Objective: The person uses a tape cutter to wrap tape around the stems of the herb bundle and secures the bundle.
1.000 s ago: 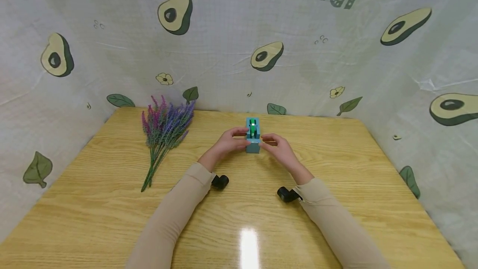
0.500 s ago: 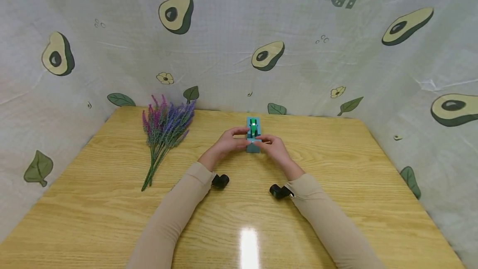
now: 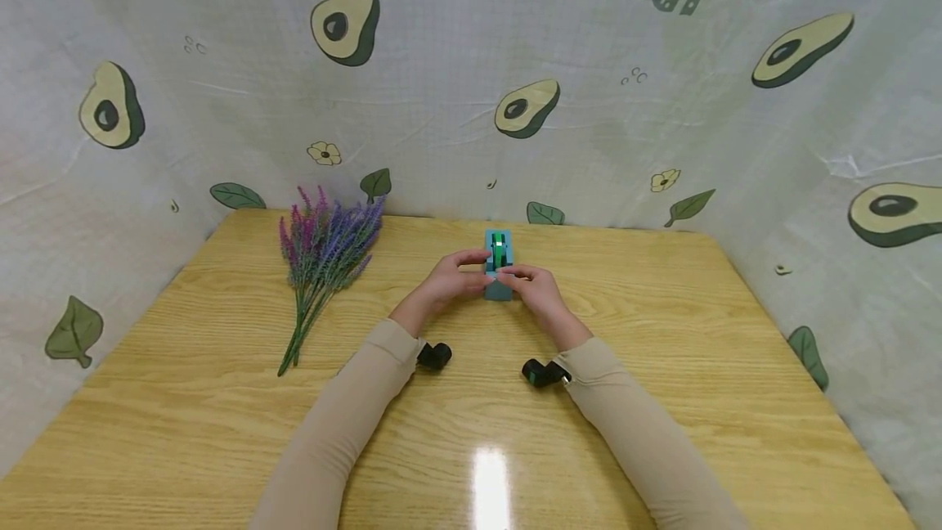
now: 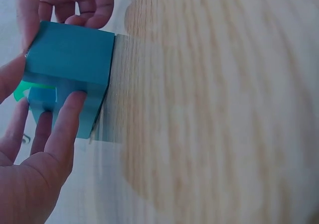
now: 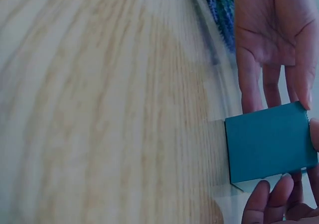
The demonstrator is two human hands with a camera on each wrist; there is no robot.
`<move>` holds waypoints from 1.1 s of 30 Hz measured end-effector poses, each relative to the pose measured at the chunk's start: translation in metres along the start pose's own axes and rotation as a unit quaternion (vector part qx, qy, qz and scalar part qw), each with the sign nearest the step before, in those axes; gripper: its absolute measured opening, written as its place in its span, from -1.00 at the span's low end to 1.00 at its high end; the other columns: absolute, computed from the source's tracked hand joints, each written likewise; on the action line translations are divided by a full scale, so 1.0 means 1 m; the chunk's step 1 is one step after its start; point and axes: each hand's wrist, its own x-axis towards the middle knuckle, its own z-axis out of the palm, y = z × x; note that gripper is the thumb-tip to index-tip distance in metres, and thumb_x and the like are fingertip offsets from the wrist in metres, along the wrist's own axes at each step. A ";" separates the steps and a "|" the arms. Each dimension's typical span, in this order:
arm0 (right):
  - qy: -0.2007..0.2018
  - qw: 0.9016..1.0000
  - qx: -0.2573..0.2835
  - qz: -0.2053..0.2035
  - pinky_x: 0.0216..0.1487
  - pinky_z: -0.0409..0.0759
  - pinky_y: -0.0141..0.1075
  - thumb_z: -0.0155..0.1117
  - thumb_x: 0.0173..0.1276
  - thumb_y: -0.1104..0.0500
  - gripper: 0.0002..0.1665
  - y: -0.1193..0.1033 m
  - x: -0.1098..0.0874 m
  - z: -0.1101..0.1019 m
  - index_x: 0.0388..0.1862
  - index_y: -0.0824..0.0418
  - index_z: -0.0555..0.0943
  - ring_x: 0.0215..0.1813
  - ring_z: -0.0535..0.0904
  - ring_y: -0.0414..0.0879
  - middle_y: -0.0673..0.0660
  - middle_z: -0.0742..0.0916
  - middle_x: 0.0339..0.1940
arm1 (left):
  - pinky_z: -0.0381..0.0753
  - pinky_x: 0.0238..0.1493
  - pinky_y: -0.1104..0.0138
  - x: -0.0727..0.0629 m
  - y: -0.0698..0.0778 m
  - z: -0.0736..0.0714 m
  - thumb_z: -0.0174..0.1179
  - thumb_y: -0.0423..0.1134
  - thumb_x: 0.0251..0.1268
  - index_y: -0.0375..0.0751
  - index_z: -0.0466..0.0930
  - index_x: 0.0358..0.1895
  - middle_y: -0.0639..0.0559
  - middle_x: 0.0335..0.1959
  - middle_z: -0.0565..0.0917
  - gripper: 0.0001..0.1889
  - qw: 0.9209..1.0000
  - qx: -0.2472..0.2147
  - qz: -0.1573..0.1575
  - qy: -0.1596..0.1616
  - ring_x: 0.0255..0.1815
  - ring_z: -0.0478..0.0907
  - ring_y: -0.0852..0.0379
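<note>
A blue-teal tape dispenser [image 3: 498, 291] with a green roll of tape [image 3: 498, 250] stands on the table, its front toward me. My left hand [image 3: 450, 276] grips it from the left; in the left wrist view the fingers [image 4: 67, 127] press its side and the thumb lies at the top front edge. My right hand [image 3: 540, 291] reaches over the front lip from the right. Its thumb and forefinger nearly meet there, pinching at the tape's free end, which the fingertips hide. In the right wrist view, the dispenser's front face [image 5: 271, 143] sits between both hands.
A bunch of purple and pink artificial lavender [image 3: 324, 260] lies on the left of the wooden table [image 3: 662, 309]. Behind the table hangs a cloth [image 3: 441, 105] printed with avocados. A black wrist camera [image 3: 436, 357] is strapped at each sleeve cuff.
My right hand has moved left, from beside the dispenser onto its front lip, and its thumb and forefinger have come together. The left hand and dispenser have stayed put.
</note>
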 end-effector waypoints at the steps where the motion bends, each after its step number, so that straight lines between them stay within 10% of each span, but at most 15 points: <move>1: 0.003 1.000 0.001 0.002 -0.06 0.45 -0.19 0.23 0.33 0.13 -0.62 0.000 0.000 0.000 0.03 0.35 0.60 -0.12 0.38 -0.06 0.19 0.57 0.00 | 0.56 -0.04 0.24 0.000 0.000 0.000 0.26 -0.43 0.17 -0.21 0.41 0.24 -0.10 0.21 0.39 -0.48 1.000 0.000 -0.001 0.000 -0.02 0.55 -0.03; 33: 0.062 0.995 0.059 -0.040 -0.18 0.45 -0.38 0.35 0.21 0.24 -0.69 -0.003 -0.001 0.004 -0.13 0.45 0.65 -0.17 0.47 -0.13 0.09 0.67 -0.21 | 0.56 -0.03 0.23 -0.001 -0.001 0.002 0.24 -0.46 0.18 -0.23 0.39 0.26 -0.11 0.22 0.39 -0.47 1.000 -0.017 0.007 0.002 -0.07 0.55 0.03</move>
